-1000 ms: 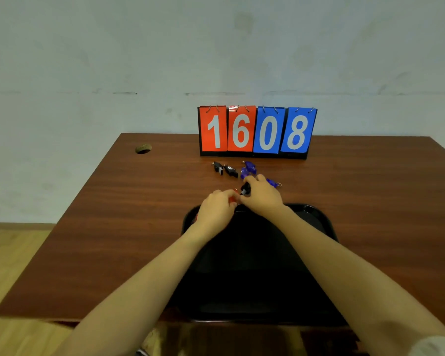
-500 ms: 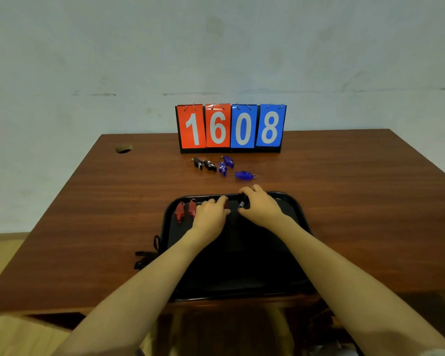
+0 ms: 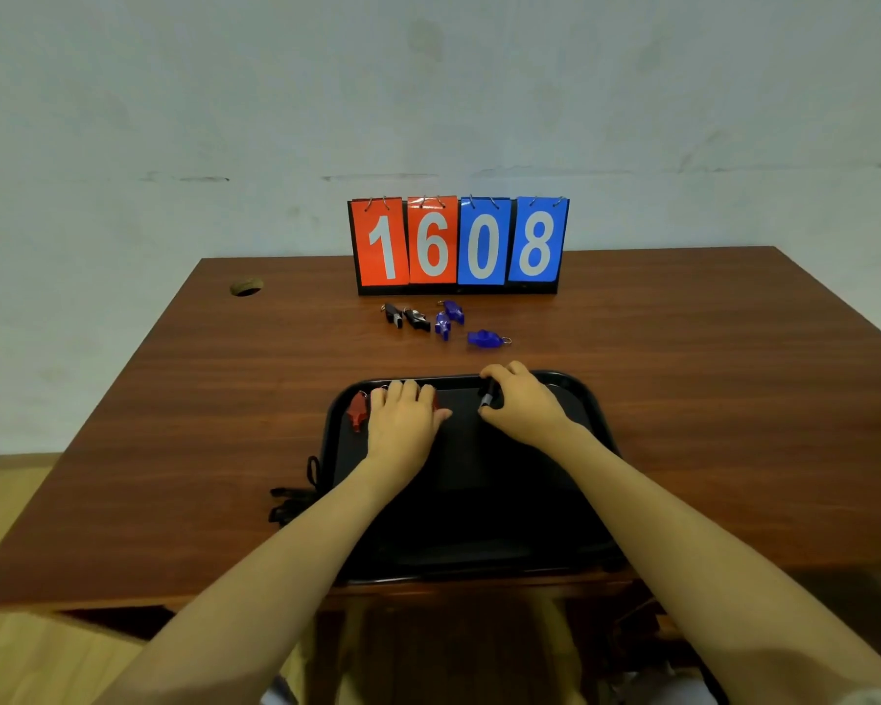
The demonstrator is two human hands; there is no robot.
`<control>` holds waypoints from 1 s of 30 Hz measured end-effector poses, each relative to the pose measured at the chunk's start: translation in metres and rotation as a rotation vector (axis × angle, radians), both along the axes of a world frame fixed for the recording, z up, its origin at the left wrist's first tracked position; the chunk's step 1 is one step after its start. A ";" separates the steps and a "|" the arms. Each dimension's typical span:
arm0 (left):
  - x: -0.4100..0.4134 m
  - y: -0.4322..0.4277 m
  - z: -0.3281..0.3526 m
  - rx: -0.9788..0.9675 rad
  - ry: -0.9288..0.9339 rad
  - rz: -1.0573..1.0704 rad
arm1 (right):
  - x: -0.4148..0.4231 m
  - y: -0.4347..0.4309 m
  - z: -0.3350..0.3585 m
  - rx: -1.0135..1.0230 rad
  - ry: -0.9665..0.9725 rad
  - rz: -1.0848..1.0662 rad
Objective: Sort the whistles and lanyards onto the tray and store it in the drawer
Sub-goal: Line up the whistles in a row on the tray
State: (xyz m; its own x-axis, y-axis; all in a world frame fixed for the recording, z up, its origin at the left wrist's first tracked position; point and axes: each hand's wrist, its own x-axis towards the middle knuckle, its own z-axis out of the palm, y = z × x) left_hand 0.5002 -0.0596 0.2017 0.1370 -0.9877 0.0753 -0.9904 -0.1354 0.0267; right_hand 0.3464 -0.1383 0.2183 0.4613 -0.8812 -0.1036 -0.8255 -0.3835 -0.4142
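Observation:
A black tray (image 3: 588, 414) lies at the near middle of the brown table. A red whistle (image 3: 358, 410) sits in the tray's far left corner. My left hand (image 3: 403, 417) lies flat beside it, fingers over more red whistles, of which a red edge shows by my thumb. My right hand (image 3: 520, 402) pinches a black whistle (image 3: 488, 397) at the tray's far rim. Two black whistles (image 3: 405, 317) and three blue whistles (image 3: 453, 323) lie on the table beyond the tray. Black lanyards (image 3: 291, 501) are bunched at the tray's left side.
A flip scoreboard (image 3: 459, 244) reading 1608 stands at the table's back edge against the wall. A cable hole (image 3: 246, 287) is at the far left of the table (image 3: 733, 399). Wooden floor shows at the left.
My left hand has shifted left over the red whistles. My right hand with the black whistle has come from the table onto the tray's far rim. The camera has tilted.

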 end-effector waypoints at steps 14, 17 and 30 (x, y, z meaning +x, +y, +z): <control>0.012 0.008 0.001 -0.009 -0.022 -0.070 | 0.013 0.006 0.001 0.051 0.005 0.086; 0.019 0.011 0.000 0.010 -0.043 -0.064 | 0.019 0.007 0.003 0.064 0.048 0.150; 0.033 0.015 0.002 -0.012 -0.048 -0.062 | 0.056 0.002 0.009 0.054 0.255 0.320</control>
